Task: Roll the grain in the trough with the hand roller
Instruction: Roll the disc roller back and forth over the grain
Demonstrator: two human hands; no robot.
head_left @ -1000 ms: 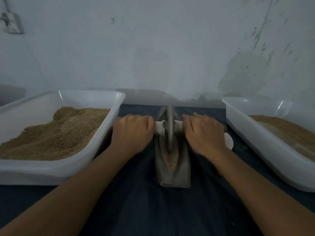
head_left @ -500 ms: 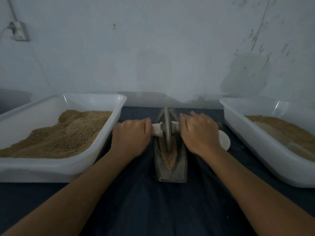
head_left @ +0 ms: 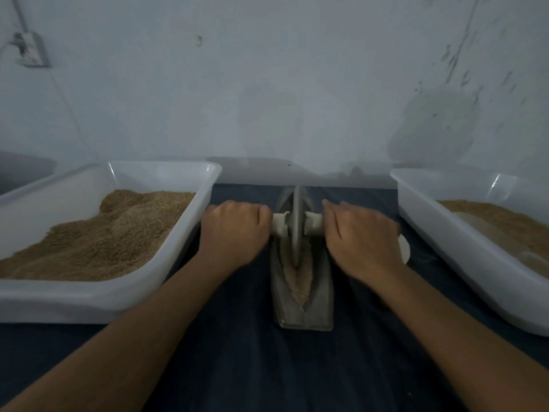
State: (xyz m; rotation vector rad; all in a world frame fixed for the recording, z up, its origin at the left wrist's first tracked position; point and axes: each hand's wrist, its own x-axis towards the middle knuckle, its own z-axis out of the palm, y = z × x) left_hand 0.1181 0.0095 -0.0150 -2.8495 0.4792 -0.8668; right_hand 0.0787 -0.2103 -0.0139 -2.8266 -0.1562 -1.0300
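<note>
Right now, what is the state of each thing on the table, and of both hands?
Left hand: grips the roller's left handle.
Right hand: grips the right handle.
Hand roller: wheel upright, standing in the trough.
Trough: flat on the dark cloth, holds grain.
Grain: lies along the groove, near side exposed.
Left tray: heaped with grain.
Right tray: partly filled.

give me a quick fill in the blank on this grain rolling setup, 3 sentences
1. Both hands grip the handles of the ____, whose wheel stands in the trough.
2. The heaped grain fills the white tub on the person's ____ side.
3. The left hand and right hand hold on ____ sides of the wheel.

Missing words: hand roller; left; opposite
</note>
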